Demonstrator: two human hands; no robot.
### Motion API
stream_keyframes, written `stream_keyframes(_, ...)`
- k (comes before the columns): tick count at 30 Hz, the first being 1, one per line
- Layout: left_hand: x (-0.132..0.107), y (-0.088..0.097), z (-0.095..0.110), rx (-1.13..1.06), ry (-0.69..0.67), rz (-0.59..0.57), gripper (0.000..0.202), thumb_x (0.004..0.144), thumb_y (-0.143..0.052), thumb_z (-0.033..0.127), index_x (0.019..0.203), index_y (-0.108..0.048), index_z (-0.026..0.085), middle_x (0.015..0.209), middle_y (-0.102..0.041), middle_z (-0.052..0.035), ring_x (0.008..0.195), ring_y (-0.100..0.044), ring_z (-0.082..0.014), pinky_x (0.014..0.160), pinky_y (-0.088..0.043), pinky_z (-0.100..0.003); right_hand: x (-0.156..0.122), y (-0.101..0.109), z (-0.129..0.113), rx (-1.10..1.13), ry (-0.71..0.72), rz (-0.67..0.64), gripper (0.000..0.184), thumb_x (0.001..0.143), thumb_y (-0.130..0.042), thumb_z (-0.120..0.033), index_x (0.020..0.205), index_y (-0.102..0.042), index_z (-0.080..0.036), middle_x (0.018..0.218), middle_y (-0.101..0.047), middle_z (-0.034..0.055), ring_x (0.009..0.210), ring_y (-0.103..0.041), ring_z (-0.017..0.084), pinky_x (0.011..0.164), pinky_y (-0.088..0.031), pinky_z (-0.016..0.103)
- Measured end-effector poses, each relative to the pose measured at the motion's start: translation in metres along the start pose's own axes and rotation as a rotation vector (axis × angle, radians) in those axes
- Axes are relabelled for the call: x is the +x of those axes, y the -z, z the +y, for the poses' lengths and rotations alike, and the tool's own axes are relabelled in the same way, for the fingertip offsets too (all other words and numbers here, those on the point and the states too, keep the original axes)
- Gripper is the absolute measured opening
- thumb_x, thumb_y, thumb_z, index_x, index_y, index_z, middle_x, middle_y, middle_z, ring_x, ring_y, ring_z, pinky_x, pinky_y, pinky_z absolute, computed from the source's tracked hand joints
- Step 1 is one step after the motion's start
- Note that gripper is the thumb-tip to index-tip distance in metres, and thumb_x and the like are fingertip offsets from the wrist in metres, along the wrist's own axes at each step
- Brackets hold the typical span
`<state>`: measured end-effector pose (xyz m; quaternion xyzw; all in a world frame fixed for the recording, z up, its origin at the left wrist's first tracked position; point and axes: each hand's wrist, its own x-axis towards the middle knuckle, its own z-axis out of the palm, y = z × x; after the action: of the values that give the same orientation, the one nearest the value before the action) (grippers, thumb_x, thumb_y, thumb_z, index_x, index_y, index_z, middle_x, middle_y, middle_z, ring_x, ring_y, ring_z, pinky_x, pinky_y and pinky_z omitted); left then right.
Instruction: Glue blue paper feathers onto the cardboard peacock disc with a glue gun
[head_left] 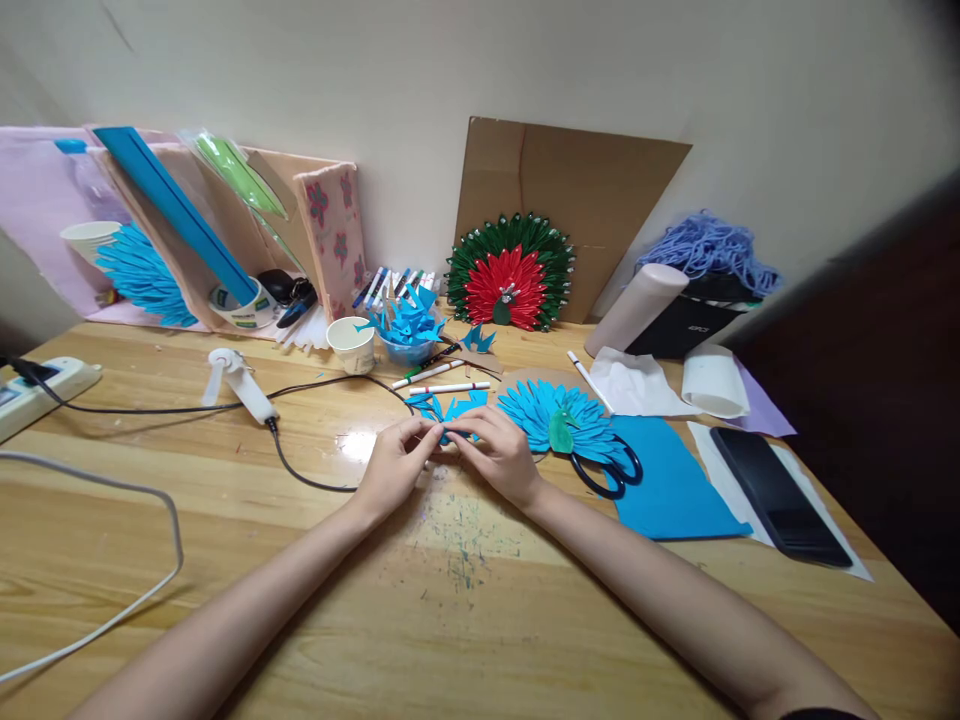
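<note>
Centre of frame: left hand (394,464) and right hand (501,456) meet, fingertips of both pinched on a small blue paper piece (448,434) low over the table (465,610); judged light, thin, limp, easily creased or torn; best held gently by its edges.

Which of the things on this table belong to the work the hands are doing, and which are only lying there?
Probably in use:
- left hand and right hand, together pinching a small blue paper piece
- blue paper peacock
- scissors
- bowl of blue cut-outs
- blue sheet

Just lying about:
- phone
- yarn
- power strip
- paper cup
- red and green peacock
</note>
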<state>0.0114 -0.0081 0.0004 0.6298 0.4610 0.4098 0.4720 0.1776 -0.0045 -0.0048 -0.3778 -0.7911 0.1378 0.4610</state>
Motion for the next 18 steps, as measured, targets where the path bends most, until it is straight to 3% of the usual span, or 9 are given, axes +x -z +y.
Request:
stream_keyframes(6,-0.0005,0.0003,0.0015,0.068,-0.046,-0.025,0.027,0.084,-0.048,0.037,0.087,-0.064,0.015,0.079,-0.064,-0.0047,0.066,-0.057,-0.0138,0.058,-0.045,-0.023,0.0001,-0.0007,0.0007,0.003,-0.002,0.017,0.013,0.084,-0.054,-0.019,0.093,-0.064,-0.022,0.084,-0.064,0.0044,0.082,-0.057,0.017,0.073,-0.047,0.033)
stream_keyframes(10,0.0,0.003,0.0031,0.243,-0.151,0.028,0.025,0.084,-0.049,0.035,0.078,-0.064,0.016,0.074,-0.064,-0.0035,0.065,-0.056,-0.0132,0.061,-0.044,-0.023,0.0,-0.0011,0.0021,-0.008,-0.008,0.02,0.01,0.084,-0.054,-0.019,0.089,-0.063,-0.02,0.083,-0.064,0.0047,0.082,-0.057,0.017,0.073,-0.046,0.032)
stream_keyframes(14,0.0001,0.0055,0.0064,0.336,-0.253,0.097,0.021,0.084,-0.05,0.034,0.086,-0.062,0.017,0.083,-0.064,-0.0056,0.07,-0.057,-0.0141,0.065,-0.045,-0.025,0.0006,-0.0012,0.003,-0.021,-0.032,0.014,0.009,0.085,-0.053,-0.02,0.087,-0.062,-0.02,0.083,-0.063,0.0044,0.082,-0.056,0.018,0.074,-0.046,0.033)
stream_keyframes(18,-0.0013,0.0071,0.0091,0.445,-0.355,0.094,0.017,0.085,-0.048,0.03,0.088,-0.061,0.019,0.086,-0.064,-0.0055,0.078,-0.057,-0.0155,0.072,-0.044,-0.027,0.0015,-0.0007,0.0012,-0.02,-0.036,0.003,0.008,0.085,-0.053,-0.021,0.086,-0.061,-0.02,0.082,-0.063,0.0045,0.081,-0.056,0.018,0.074,-0.045,0.033)
